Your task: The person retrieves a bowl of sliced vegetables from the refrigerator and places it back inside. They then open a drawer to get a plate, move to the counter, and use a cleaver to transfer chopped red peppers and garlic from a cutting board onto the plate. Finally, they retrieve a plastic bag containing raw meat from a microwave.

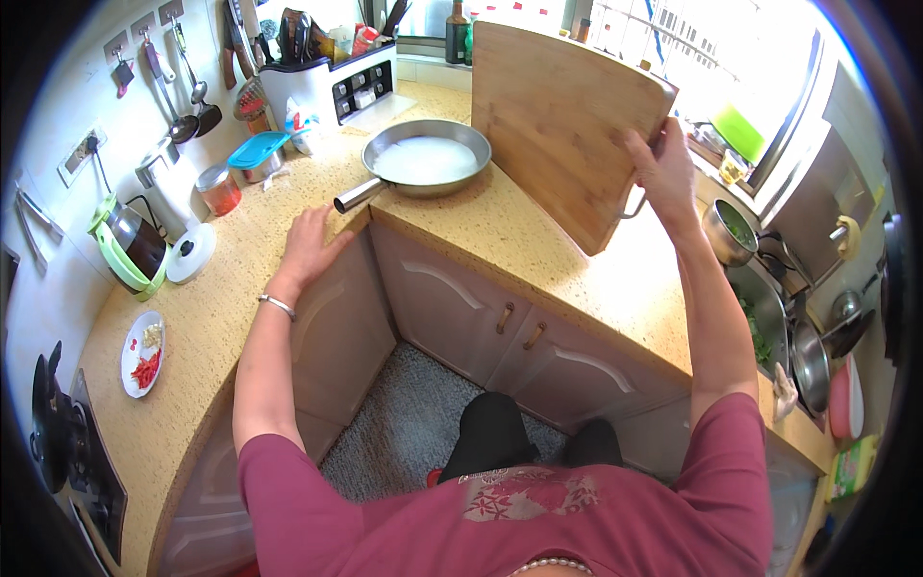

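My right hand (665,169) grips the right edge of a large wooden cutting board (562,122), near its metal handle. The board stands upright and tilted on the counter beneath the window. My left hand (314,244) rests at the counter's front edge, fingers spread and nothing in it, just left of a pan's metal handle. That steel frying pan (427,189) stands on the corner of the counter, left of the board, with something whitish inside.
At left are a white plate (130,384) of chopped red and pale pieces, a green-handled glass jug (119,252), a white lid (191,252) and a blue-lidded container (257,153). A knife block stands behind. A steel pot (730,245) and the sink (768,303) with greens lie right.
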Motion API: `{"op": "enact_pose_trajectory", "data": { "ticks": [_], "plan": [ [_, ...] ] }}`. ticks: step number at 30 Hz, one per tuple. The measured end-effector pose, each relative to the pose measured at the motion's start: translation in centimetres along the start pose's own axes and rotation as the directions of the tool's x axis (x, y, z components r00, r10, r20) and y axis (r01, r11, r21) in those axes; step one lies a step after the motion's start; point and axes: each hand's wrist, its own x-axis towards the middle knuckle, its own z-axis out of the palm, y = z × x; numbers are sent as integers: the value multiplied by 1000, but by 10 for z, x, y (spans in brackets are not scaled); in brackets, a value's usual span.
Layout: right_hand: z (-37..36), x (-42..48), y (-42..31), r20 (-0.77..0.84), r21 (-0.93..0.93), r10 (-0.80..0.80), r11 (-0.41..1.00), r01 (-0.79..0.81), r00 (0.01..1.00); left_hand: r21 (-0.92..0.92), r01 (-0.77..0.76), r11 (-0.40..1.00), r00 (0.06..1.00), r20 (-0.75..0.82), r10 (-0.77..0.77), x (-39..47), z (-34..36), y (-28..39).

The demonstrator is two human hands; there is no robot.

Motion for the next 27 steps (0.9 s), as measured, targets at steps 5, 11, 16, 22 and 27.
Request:
{"op": "enact_pose_trajectory", "data": {
  "ticks": [5,11,16,22,27],
  "plan": [
    [73,60,43,49,69,-86,994,82,995,54,-5,999,998,64,2,-2,-9,28],
    [147,132,78,60,45,-100,994,98,993,71,-57,996,993,104,50,1,-10,31],
    [195,159,73,107,-99,-29,994,39,994,38,15,999,989,148,-20,4,-13,33],
    [231,187,91,16,-176,-146,973,147,989,115,-6,993,993,117,-7,5,-2,26],
    [233,204,106,98,-136,-123,981,136,988,100,40,994,974,217,-61,12,-8,41]
  ]
}}
